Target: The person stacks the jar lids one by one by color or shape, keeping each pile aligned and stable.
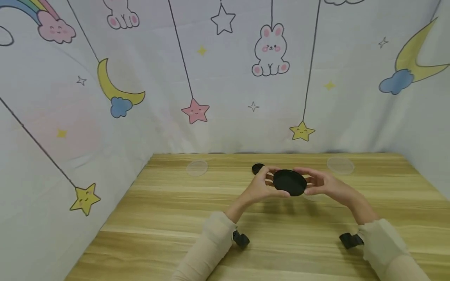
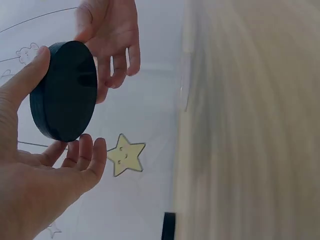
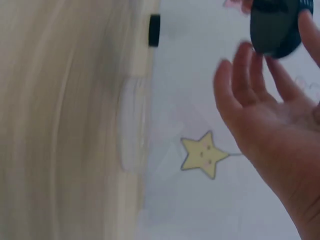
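A black, round, lid-like disc [image 1: 290, 182] is held above the wooden table between both hands, its flat face tilted towards the head camera. My left hand [image 1: 261, 188] pinches its left edge, thumb in front and fingers behind. On the opposite edge, my right hand [image 1: 328, 184] grips with thumb and fingertips. The left wrist view shows the smooth dark face of the disc [image 2: 67, 92] and its thin side wall. In the right wrist view the disc [image 3: 275, 27] is partly cut off, and its edge looks ribbed.
A smaller black round piece [image 1: 258, 168] lies on the table [image 1: 168, 218] just behind my left hand. Clear round discs lie at the back left [image 1: 197, 168] and back right [image 1: 340, 166]; another is partly hidden below my right hand. A printed cloth [image 1: 228, 86] hangs behind.
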